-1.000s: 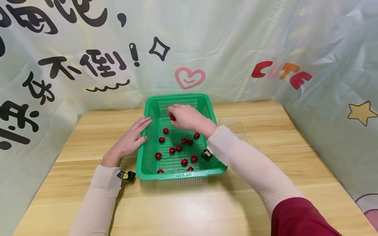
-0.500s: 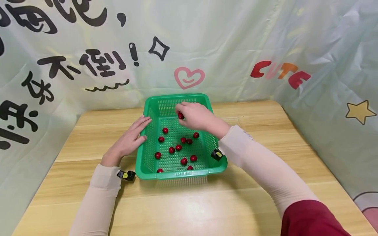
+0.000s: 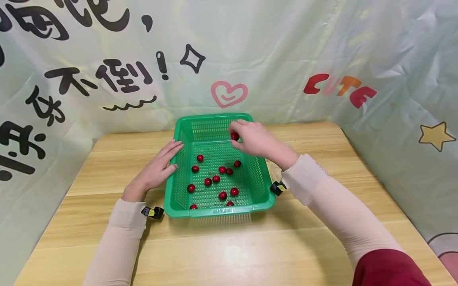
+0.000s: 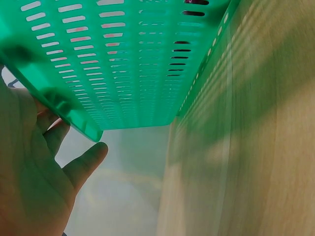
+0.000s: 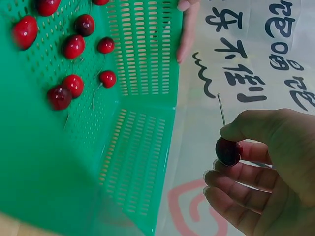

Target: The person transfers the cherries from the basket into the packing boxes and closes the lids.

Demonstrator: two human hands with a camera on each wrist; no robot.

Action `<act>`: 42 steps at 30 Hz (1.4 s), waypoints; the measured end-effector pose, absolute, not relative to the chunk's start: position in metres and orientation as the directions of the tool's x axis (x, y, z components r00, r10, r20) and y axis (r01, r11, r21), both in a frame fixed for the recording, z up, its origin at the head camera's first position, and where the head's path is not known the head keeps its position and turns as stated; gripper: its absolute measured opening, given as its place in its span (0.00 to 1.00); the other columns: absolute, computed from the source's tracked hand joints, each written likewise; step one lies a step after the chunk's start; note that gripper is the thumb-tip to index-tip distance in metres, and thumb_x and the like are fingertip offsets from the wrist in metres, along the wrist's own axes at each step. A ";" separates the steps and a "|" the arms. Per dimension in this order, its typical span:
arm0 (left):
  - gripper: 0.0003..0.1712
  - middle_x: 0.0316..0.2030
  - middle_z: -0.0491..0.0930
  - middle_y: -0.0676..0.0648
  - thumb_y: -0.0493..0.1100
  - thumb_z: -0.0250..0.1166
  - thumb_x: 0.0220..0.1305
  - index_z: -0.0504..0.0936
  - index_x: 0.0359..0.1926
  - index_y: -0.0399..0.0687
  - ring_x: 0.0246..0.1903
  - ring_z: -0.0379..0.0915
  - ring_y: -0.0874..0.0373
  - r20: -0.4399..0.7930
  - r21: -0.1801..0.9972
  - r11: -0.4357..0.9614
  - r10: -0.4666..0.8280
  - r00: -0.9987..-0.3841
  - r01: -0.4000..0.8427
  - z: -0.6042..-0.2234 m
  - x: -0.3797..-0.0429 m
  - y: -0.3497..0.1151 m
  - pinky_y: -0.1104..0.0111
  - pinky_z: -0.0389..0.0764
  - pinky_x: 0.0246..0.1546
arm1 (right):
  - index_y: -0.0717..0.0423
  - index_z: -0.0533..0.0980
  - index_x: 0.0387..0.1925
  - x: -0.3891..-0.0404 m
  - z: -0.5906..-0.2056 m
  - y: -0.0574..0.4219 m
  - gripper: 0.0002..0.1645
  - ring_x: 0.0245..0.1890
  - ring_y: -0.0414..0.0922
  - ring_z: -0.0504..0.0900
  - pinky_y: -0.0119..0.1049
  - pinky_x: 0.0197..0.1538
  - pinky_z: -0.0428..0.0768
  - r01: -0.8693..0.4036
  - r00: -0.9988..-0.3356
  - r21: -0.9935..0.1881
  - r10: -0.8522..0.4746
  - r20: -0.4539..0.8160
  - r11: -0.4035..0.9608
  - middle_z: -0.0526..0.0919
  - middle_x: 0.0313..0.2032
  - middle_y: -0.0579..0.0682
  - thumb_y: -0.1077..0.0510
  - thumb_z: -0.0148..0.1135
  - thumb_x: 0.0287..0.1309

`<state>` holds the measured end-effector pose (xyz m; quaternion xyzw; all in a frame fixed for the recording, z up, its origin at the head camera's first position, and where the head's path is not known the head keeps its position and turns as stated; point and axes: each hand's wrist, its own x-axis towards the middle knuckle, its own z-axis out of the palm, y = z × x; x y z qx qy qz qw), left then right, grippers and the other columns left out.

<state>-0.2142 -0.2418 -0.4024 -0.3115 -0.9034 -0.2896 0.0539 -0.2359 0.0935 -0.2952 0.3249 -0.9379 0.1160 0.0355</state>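
A green plastic basket (image 3: 220, 211) with slotted walls stands on the table, several red cherries (image 3: 222, 195) scattered over its floor. My left hand (image 3: 155, 171) rests on the basket's left rim, fingers extended over it; in the left wrist view the thumb stays outside, below the rim. Above the basket's back right part, my right hand (image 3: 252, 139) pinches one cherry (image 5: 228, 151) between thumb and forefinger. Its thin stem sticks out past the thumb in the right wrist view, and the other fingers are loosely bent beneath.
The wooden table (image 3: 229, 250) carries the basket near its back edge. Behind and at both sides hangs a pale printed cloth (image 3: 272, 59) with dark lettering and a pink heart. Small black wrist cameras sit by both cuffs, the right one (image 3: 278, 188) overlapping the basket's right rim.
My right hand has moved rightward across the basket with the cherry in its fingers, from the middle toward the right rim. The left hand and the basket have stayed in place.
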 end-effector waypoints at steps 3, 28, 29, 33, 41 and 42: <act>0.38 0.74 0.52 0.41 0.40 0.53 0.64 0.57 0.75 0.42 0.74 0.38 0.43 0.281 0.487 0.636 0.535 -0.797 0.599 -0.403 -0.215 -0.242 0.41 0.51 0.67 | 0.55 0.75 0.47 -0.235 -0.297 0.102 0.12 0.34 0.46 0.74 0.43 0.40 0.75 -0.609 -0.793 -0.209 -0.589 0.155 0.765 0.77 0.41 0.49 0.55 0.60 0.64; 0.37 0.74 0.52 0.43 0.40 0.53 0.65 0.57 0.75 0.43 0.75 0.36 0.46 0.289 0.493 0.630 0.532 -0.796 0.601 -0.404 -0.215 -0.243 0.41 0.52 0.67 | 0.54 0.74 0.40 -0.221 -0.314 0.162 0.09 0.41 0.49 0.78 0.45 0.45 0.76 -0.492 -0.870 -0.358 -0.434 0.234 0.793 0.77 0.37 0.48 0.55 0.62 0.62; 0.37 0.74 0.52 0.43 0.40 0.53 0.65 0.57 0.75 0.43 0.75 0.36 0.46 0.290 0.493 0.630 0.532 -0.795 0.601 -0.404 -0.215 -0.244 0.41 0.52 0.67 | 0.54 0.74 0.40 -0.221 -0.315 0.164 0.09 0.41 0.48 0.78 0.46 0.45 0.76 -0.488 -0.872 -0.360 -0.428 0.237 0.795 0.78 0.37 0.48 0.55 0.62 0.61; 0.37 0.74 0.52 0.43 0.40 0.53 0.65 0.57 0.75 0.43 0.75 0.36 0.46 0.291 0.495 0.629 0.531 -0.796 0.600 -0.404 -0.216 -0.244 0.41 0.52 0.68 | 0.55 0.74 0.38 -0.218 -0.321 0.173 0.08 0.40 0.49 0.80 0.47 0.45 0.77 -0.468 -0.882 -0.375 -0.401 0.246 0.800 0.79 0.36 0.49 0.56 0.62 0.61; 0.37 0.74 0.52 0.44 0.40 0.53 0.64 0.57 0.75 0.43 0.75 0.37 0.45 0.297 0.488 0.629 0.532 -0.793 0.605 -0.407 -0.218 -0.245 0.44 0.50 0.69 | 0.56 0.75 0.39 -0.212 -0.336 0.195 0.08 0.38 0.49 0.81 0.47 0.42 0.77 -0.416 -0.908 -0.399 -0.356 0.218 0.817 0.78 0.36 0.50 0.55 0.60 0.63; 0.37 0.74 0.52 0.44 0.40 0.53 0.65 0.57 0.75 0.43 0.75 0.37 0.45 0.298 0.488 0.628 0.533 -0.792 0.606 -0.408 -0.218 -0.245 0.44 0.50 0.69 | 0.56 0.75 0.38 -0.211 -0.338 0.197 0.08 0.38 0.49 0.81 0.47 0.41 0.77 -0.409 -0.912 -0.404 -0.350 0.213 0.818 0.79 0.36 0.50 0.55 0.59 0.63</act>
